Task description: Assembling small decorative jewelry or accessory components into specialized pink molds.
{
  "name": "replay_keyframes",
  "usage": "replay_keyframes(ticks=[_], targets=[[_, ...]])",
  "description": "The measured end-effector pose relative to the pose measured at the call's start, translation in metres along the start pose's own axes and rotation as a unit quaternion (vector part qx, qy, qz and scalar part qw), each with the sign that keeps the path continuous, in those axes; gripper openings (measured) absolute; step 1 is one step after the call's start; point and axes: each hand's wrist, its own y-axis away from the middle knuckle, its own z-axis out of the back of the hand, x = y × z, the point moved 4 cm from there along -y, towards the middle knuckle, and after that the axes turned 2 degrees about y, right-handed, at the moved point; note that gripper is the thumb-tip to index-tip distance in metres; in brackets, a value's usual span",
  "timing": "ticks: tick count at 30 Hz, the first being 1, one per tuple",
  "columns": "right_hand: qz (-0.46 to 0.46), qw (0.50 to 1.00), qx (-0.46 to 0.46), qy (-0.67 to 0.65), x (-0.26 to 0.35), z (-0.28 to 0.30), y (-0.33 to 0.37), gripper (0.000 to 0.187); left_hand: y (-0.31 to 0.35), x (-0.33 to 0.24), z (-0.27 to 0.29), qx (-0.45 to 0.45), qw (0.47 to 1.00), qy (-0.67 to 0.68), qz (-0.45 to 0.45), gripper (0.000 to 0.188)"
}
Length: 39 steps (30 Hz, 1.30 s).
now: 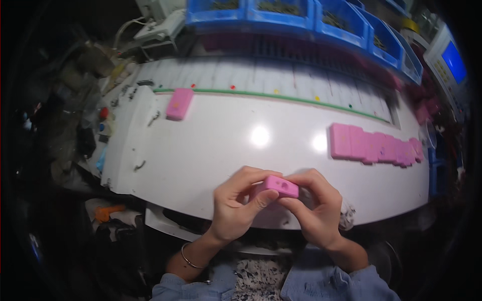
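Observation:
Between both hands, near the front edge of the white worktable [216, 135], I hold a pink block [282, 186] with small holes in the face turned toward me. My left hand [240, 203] grips its left end between thumb and fingers. At its right end, my right hand [316, 205] pinches it the same way. Another pink block [179, 104] lies alone at the far left of the table. On the right, several similar pink blocks [371, 145] stand pressed together in a row.
Blue bins [281, 17] holding small parts hang over the back. Below them runs a white sloped panel [221, 75] with a green strip [281, 99] and coloured dots. A device with a blue screen [453, 61] stands at the far right. Small dark bits [140, 164] lie at the left.

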Motion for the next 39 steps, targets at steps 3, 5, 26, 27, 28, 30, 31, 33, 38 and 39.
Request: replay_keyframes(ticks=[3, 5, 26, 27, 28, 30, 31, 33, 38, 39], targets=[[-0.051, 0.990, -0.003, -0.129, -0.016, -0.016, -0.007, 0.030, -0.012, 0.004, 0.014, 0.040, 0.976, 0.115, 0.179, 0.046], [-0.062, 0.990, -0.013, -0.126, -0.012, -0.028, -0.015, 0.045, -0.016, 0.001, 0.040, 0.107, 0.935, 0.138, 0.308, 0.057], [0.137, 0.977, 0.096, 0.129, -0.018, -0.070, -0.017, 0.018, -0.201, -0.021, 0.248, -0.240, 0.662, -0.707, -0.070, 0.039], [0.129, 0.978, 0.096, 0.132, -0.020, -0.068, -0.015, 0.018, -0.191, -0.027, 0.219, -0.237, 0.636, -0.729, -0.090, 0.040], [0.128, 0.979, 0.092, 0.128, -0.022, -0.068, -0.015, 0.017, -0.181, -0.027, 0.193, -0.191, 0.661, -0.725, -0.030, 0.042], [0.137, 0.979, 0.098, 0.116, -0.024, -0.071, -0.013, 0.018, -0.151, -0.014, 0.173, -0.149, 0.674, -0.723, 0.035, 0.043], [0.134, 0.979, 0.100, 0.115, -0.022, -0.071, -0.014, 0.018, -0.139, -0.004, 0.166, -0.123, 0.665, -0.736, 0.020, 0.048], [0.125, 0.983, 0.090, 0.103, -0.020, -0.068, -0.014, 0.018, -0.126, -0.005, 0.152, -0.093, 0.659, -0.746, 0.005, 0.053], [0.146, 0.977, -0.014, 0.153, -0.006, -0.050, -0.017, 0.054, -0.075, -0.012, 0.075, 0.060, 0.968, -0.157, 0.189, 0.037], [0.168, 0.970, -0.023, 0.176, 0.004, -0.047, -0.018, 0.064, -0.061, -0.017, 0.056, 0.082, 0.967, -0.094, 0.220, 0.036]])
